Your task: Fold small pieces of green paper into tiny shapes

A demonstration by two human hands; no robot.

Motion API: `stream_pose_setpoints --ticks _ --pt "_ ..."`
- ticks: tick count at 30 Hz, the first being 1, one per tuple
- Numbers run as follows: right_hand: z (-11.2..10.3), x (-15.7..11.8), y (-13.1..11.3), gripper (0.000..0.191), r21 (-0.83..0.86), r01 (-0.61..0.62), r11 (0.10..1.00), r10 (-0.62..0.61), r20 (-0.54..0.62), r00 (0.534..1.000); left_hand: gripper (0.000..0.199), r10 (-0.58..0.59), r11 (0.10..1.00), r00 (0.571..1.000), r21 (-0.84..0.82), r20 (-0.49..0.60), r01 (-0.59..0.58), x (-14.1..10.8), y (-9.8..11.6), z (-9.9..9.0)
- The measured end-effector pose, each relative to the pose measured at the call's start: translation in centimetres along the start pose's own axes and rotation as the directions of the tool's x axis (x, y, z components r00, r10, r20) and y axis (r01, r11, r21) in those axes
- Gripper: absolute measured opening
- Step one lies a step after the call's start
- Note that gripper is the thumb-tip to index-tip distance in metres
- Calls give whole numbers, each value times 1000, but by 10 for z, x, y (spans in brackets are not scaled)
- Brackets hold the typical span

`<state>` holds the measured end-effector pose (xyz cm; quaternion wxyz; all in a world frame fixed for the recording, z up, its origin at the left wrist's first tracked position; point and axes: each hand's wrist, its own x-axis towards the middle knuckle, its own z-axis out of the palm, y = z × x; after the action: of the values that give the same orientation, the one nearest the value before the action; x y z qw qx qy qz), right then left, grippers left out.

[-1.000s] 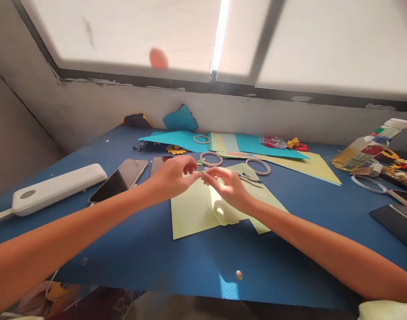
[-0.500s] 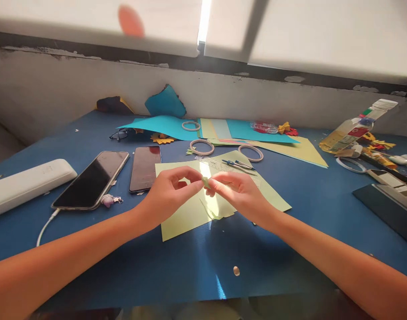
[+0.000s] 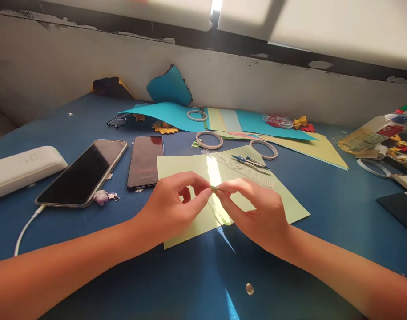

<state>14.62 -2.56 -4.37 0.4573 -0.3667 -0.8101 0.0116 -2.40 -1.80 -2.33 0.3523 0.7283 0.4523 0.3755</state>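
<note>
Between my fingertips is a small piece of green paper, mostly hidden by the fingers. My left hand pinches it from the left with thumb and forefinger. From the other side, my right hand pinches it too. Both hands are above a pale green sheet of paper lying on the blue table. On that sheet, beyond the hands, lie a clear ruler and a compass. A strip of sunlight crosses the sheet below my fingers.
Two phones and a white power bank lie left. Several tape rolls sit behind the sheet, before blue paper. A tilted bottle is at right. A small oval bit lies near the front.
The camera view has shifted, tilting down a little. My fingertips have turned the green paper, so less of it shows. Both hands still pinch it.
</note>
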Motion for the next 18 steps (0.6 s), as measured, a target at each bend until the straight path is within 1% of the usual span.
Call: stream_pose_setpoints --ticks 1,3,4,5,6,7,9,11,13,16,18 --pt "-1 -1 1 19 -36 41 999 -41 -2 999 11 0 1000 1000 4 -18 0 -1 0 0" --pt "-7 1 4 25 -130 187 974 -188 6 982 10 -34 999 998 -13 -48 34 -1 0 0" --pt "-11 2 5 27 -183 289 940 -290 25 957 12 -79 996 996 -48 -39 77 -1 0 -1" --pt "-15 5 5 25 -250 412 876 -416 39 909 15 -136 986 991 -102 -8 134 -1 0 -2" --pt "-20 7 6 20 -309 488 817 -487 85 869 19 -184 968 982 -166 39 188 -2 0 -4" --pt "-23 9 5 16 -346 536 770 -532 115 839 22 -212 948 973 -224 90 227 -2 1 -6" --pt "-28 13 4 13 -417 608 675 -616 135 776 25 -197 928 965 -284 172 240 -2 2 -9" --pt "-30 13 3 9 -448 652 612 -666 152 730 20 -161 935 967 -285 195 213 -3 5 -10" --pt "-29 13 4 6 -443 664 602 -679 153 718 17 -171 938 965 -266 200 221 -3 9 -11" --pt "-28 13 7 7 -398 663 634 -684 114 721 17 -209 937 964 -249 163 245 -2 11 -10" --pt "-30 16 9 6 -365 683 632 -700 109 706 17 -213 940 967 -241 140 242 -2 11 -10"
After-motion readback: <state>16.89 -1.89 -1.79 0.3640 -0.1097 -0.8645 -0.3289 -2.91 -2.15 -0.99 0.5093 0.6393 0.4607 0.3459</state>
